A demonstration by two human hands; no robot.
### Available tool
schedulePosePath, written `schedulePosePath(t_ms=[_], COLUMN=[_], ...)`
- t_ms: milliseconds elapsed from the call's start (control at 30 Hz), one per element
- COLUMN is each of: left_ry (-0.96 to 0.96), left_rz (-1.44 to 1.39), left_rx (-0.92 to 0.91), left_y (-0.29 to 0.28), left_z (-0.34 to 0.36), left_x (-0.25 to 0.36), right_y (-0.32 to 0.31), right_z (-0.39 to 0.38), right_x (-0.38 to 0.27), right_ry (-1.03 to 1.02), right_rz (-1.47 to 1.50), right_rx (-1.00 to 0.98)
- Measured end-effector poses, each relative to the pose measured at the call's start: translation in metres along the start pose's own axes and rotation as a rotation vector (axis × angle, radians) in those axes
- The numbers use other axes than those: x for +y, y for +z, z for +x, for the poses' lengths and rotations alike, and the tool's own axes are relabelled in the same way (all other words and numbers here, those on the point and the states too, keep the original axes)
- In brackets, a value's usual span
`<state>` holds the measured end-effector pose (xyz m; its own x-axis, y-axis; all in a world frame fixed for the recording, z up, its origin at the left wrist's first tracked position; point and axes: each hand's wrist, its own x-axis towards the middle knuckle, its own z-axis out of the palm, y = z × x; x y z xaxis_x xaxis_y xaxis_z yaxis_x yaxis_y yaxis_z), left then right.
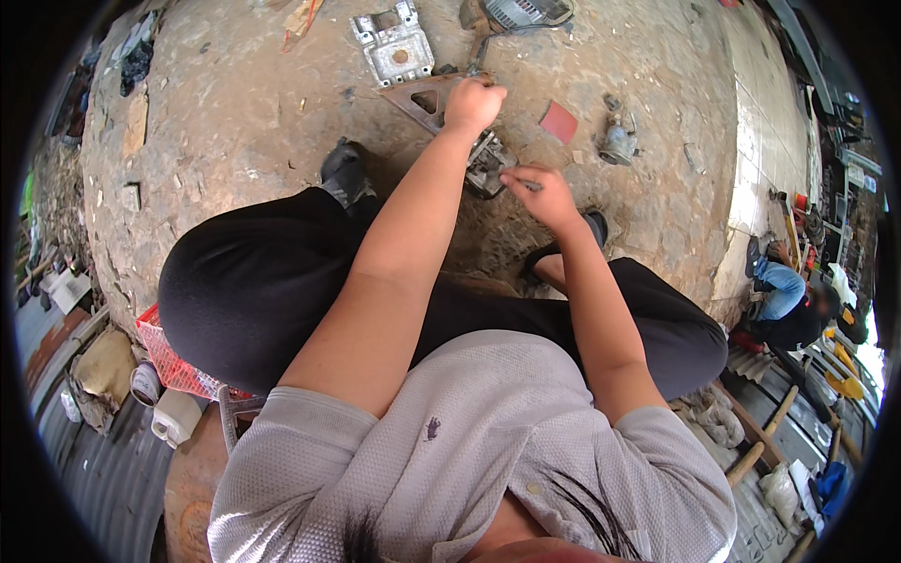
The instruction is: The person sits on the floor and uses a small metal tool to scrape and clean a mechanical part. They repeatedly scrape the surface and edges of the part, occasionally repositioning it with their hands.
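My left hand (474, 106) is closed at the right end of a rusty, triangular metal bracket (405, 97) with a cut-out. What its fingers grip is hidden under the hand. Just below it, a dirty metal machine part (484, 159) with recesses sits on the ground between my feet. At the right side of that part, my right hand (547, 197) pinches a thin grey metal piece (532, 185). The kind of this piece is too small to make out.
A silvery cast housing (399, 54) lies beyond the bracket, beside a grey motor-like machine (521, 13) with a cable. To the right are a red square sheet (559, 122) and a small metal assembly (618, 141). Another person (793, 296) sits at far right.
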<state>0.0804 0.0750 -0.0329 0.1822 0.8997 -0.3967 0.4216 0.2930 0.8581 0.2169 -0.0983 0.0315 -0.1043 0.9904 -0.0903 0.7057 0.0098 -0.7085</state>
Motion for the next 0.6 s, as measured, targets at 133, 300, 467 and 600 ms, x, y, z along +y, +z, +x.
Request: schedulePosePath(t_ms=[133,300,467,600], left_ry=[0.037,0.043,0.046,0.048], left_rz=[-0.031,-0.027,-0.029,-0.046], left_rx=[0.011,0.035,0.006,0.010], left_y=[0.003,0.005,0.003,0.004], left_z=[0.002,0.001,0.001,0.002], left_x=[-0.006,-0.004,-0.004,-0.006], right_y=[0.003,0.002,0.009,0.010], right_z=[-0.003,-0.005,-0.001,-0.002], right_x=[0.004,0.008,0.006,0.005], right_ry=[0.113,0.111,0.021,0.022], right_rz=[0.206,0.181,-0.006,-0.039], right_rx=[-0.079,-0.157,-0.057,-0.013])
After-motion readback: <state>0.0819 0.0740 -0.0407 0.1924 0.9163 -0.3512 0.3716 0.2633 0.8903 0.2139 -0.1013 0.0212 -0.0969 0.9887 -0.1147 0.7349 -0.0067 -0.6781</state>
